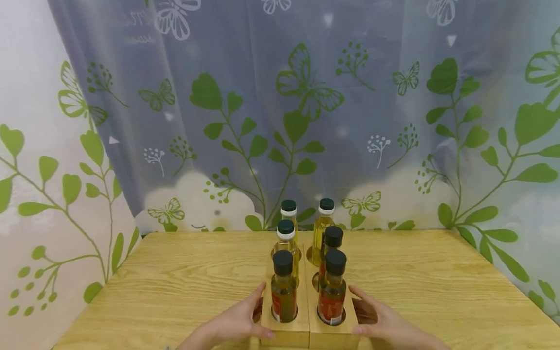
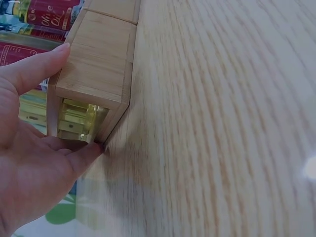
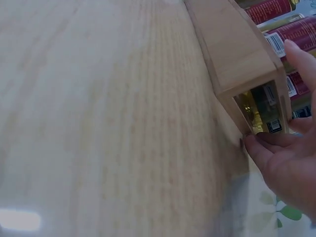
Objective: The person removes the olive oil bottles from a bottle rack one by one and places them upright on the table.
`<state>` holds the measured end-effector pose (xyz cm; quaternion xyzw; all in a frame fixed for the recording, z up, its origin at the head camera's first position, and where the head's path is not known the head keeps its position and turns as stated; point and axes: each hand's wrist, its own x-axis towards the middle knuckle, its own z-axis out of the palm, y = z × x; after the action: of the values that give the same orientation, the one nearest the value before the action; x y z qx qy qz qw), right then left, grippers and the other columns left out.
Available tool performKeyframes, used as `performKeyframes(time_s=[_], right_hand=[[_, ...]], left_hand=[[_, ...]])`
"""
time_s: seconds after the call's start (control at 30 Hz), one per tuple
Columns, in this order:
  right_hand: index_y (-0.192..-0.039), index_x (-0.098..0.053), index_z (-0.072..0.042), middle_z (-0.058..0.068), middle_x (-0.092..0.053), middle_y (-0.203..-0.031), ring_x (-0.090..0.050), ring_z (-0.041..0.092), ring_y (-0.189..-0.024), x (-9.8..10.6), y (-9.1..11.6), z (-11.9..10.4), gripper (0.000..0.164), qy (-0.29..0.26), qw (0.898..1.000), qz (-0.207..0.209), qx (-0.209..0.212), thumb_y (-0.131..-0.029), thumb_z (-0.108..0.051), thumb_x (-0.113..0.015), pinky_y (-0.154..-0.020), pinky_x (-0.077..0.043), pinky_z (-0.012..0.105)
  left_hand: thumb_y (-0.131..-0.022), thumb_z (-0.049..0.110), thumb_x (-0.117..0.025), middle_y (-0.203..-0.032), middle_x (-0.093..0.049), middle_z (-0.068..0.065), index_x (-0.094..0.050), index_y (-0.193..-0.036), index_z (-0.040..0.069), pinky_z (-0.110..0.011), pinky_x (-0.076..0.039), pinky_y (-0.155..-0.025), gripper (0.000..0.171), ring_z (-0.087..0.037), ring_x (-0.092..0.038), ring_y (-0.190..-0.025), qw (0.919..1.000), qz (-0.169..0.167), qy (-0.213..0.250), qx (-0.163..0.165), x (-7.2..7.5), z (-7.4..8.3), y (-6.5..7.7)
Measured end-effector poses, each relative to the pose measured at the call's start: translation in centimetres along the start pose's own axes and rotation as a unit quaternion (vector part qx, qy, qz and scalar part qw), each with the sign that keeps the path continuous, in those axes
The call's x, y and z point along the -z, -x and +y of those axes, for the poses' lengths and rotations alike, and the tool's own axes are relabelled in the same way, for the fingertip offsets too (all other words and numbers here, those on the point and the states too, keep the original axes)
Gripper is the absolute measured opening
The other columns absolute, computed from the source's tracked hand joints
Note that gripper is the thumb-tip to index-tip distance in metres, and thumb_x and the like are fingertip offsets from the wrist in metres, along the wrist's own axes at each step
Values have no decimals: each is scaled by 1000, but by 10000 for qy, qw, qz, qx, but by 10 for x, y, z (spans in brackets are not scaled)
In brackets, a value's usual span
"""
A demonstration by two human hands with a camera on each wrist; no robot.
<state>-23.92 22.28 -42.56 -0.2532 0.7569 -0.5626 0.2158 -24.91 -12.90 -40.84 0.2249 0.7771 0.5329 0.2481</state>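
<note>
Two wooden bottle racks stand side by side on the table, a left rack [image 1: 285,337] and a right rack [image 1: 334,339]. My left hand [image 1: 234,323] grips the near outer corner of the left one, its thumb at the front edge. Mirroring it, my right hand [image 1: 389,323] holds the right one's near outer corner. Both racks have round holes with upright bottles. Black caps top the front left bottle [image 1: 283,291], front right bottle [image 1: 333,294] and middle right bottle [image 1: 333,236]; the others, like the back right bottle [image 1: 321,231], have green-and-white caps. "Olive Oil" shows on a red label [image 2: 52,19].
The light wood table [image 1: 188,277] extends to both sides of the racks. Behind it hangs a blue-grey curtain [image 1: 376,116] printed with green leaves and butterflies, close to the back bottles.
</note>
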Motion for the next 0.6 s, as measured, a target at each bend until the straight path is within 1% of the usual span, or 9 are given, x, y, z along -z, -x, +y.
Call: performKeyframes(time_s=[0.1, 0.17, 0.2, 0.23, 0.3, 0.37, 0.47, 0.53, 0.6], right_hand=[[-144, -3, 12, 42, -21, -139, -28, 53, -126, 7, -2, -5, 73, 242, 9995, 143, 129, -98, -21, -49, -96, -43, 35], [-143, -4, 12, 42, -20, -139, -27, 54, -125, 13, -4, -10, 71, 279, 9988, 322, 239, -98, -19, -49, -96, -42, 40], [-143, -5, 12, 42, -20, -139, -27, 54, -125, 16, -5, -12, 70, 305, 9982, 430, 294, -97, -17, -49, -96, -43, 40], [-144, -5, 11, 41, -19, -140, -26, 54, -126, 20, -7, -14, 70, 324, 9975, 545, 326, -97, -16, -50, -96, -43, 43], [-145, -8, 9, 39, -21, -141, -26, 53, -126, 26, -11, -20, 70, 469, 9945, 869, 339, -96, -16, -52, -95, -44, 43], [-144, -14, 10, 37, -26, -140, -30, 51, -125, 32, -17, -26, 69, 721, 9886, 1257, 413, -95, -16, -55, -93, -45, 42], [-142, -23, 10, 32, -37, -136, -38, 47, -123, 41, -26, -34, 68, 1109, 9768, 1775, 450, -92, -19, -59, -91, -47, 43], [-141, -27, 9, 29, -41, -134, -41, 44, -121, 45, -33, -38, 67, 1309, 9700, 1996, 456, -91, -20, -60, -90, -47, 44], [-141, -29, 7, 27, -44, -134, -42, 42, -121, 49, -40, -41, 67, 1469, 9659, 2092, 424, -91, -22, -61, -91, -45, 46]], left_hand=[[-80, 12, -73, -142, -15, -39, 5, -145, -7, -53, -29, -103, 103, -47, -25, -130, 10000, 6, -27, 4, 1, 0, 1], [-80, 12, -73, -142, -15, -39, 5, -145, -7, -53, -29, -103, 103, -47, -25, -130, 10000, 10, -40, -4, 0, 1, 2], [-80, 13, -74, -142, -15, -39, 5, -145, -7, -52, -29, -104, 103, -47, -25, -130, 10000, 16, -55, -25, 0, 1, 2], [-80, 13, -74, -142, -15, -39, 5, -145, -8, -52, -29, -103, 103, -46, -26, -130, 9999, 19, -94, -37, -1, 1, 2], [-80, 15, -74, -142, -17, -39, 4, -145, -8, -52, -30, -103, 104, -46, -27, -130, 9998, 50, -185, -56, -2, 2, 2], [-80, 18, -74, -142, -21, -38, 3, -144, -9, -51, -31, -103, 104, -45, -30, -129, 9995, 94, -299, -58, -3, 2, 2], [-79, 22, -75, -140, -29, -34, 2, -144, -9, -51, -33, -102, 106, -42, -35, -127, 9987, 178, -475, -24, -3, 1, 1], [-79, 25, -75, -140, -30, -33, 0, -144, -10, -51, -34, -101, 105, -42, -36, -126, 9981, 222, -574, 18, -4, 0, 2], [-79, 25, -75, -139, -31, -33, 0, -144, -11, -51, -34, -100, 105, -41, -37, -126, 9980, 270, -576, 35, -4, -1, 2]])
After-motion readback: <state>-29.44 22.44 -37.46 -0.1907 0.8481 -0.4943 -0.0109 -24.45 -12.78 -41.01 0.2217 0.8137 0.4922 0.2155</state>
